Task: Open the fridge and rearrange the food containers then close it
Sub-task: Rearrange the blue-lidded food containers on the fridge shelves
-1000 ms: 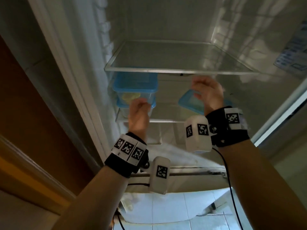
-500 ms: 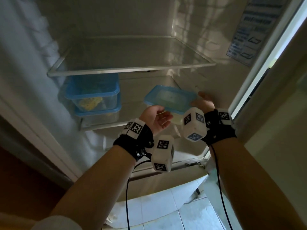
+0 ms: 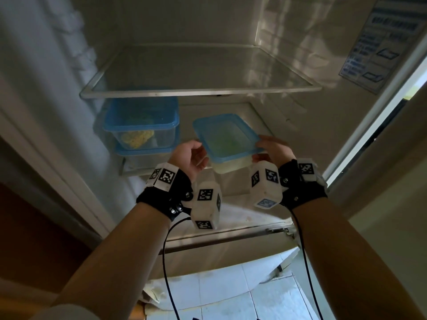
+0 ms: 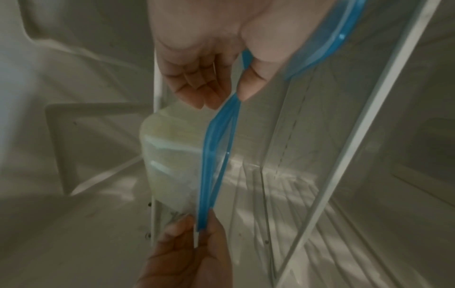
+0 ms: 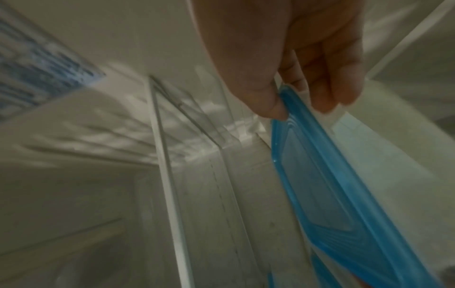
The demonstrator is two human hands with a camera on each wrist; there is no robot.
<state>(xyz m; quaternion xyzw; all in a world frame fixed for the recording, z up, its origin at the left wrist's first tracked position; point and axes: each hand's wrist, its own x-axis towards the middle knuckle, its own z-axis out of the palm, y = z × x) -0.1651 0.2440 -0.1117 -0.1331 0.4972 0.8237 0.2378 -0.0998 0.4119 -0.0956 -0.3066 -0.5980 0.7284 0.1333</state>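
Observation:
A clear food container with a blue lid [image 3: 227,139] is held between both hands at the front of the open fridge's middle shelf, tilted slightly. My left hand [image 3: 191,155] is at its left side. In the left wrist view this left hand [image 4: 226,91] has its thumb on the lid's rim and its fingers curled below, above the container [image 4: 169,165]. My right hand [image 3: 272,148] grips the right edge. The right wrist view shows the right hand [image 5: 302,109] with thumb on top of the lid [image 5: 320,175] and fingers underneath.
Two blue-lidded containers are stacked at the left of the middle shelf, the upper one [image 3: 141,125] with yellow food inside. A bare glass shelf [image 3: 201,91] sits just above. A sticker [image 3: 374,42] is on the right wall. Tiled floor lies below.
My left hand left the stacked containers and came across to the single container's left side. The container moved forward from the shelf's right rear, now held by both hands.

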